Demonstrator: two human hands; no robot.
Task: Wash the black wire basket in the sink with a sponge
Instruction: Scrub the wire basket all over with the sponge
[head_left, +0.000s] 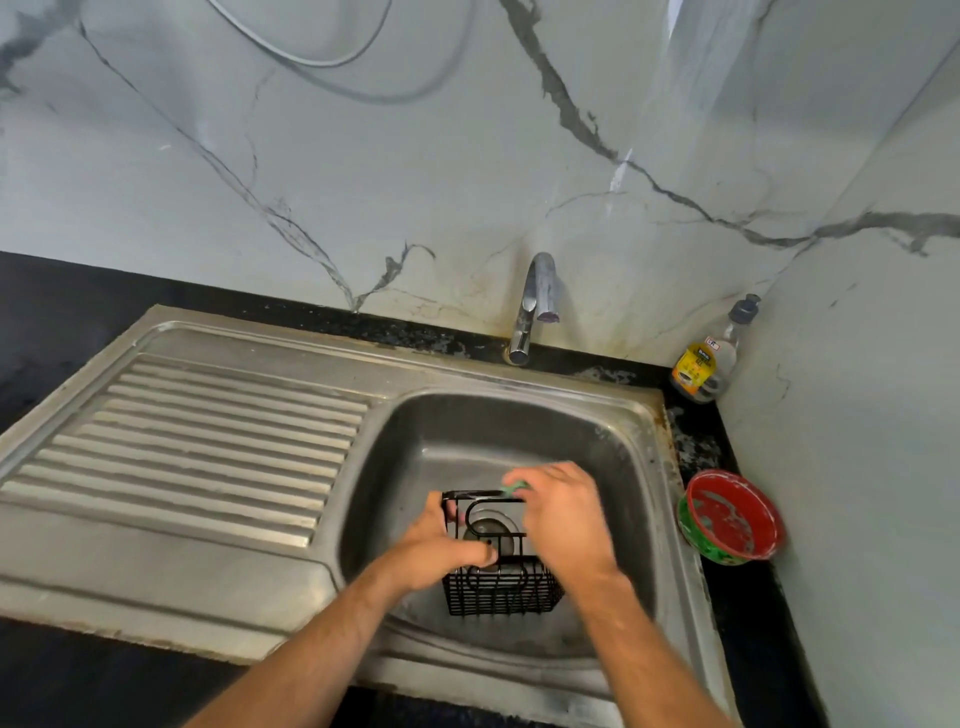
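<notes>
Over the sink drain, left hand grip clasps the basket, long axis upright. Right hand grip, nearer its top frame, pinches the sponge there.

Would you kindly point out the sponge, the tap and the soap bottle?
sponge (516, 487): head view, green edge by the right hand's fingers.
tap (531, 306): head view, middle of the spout.
soap bottle (696, 366): head view, yellow label.
</notes>
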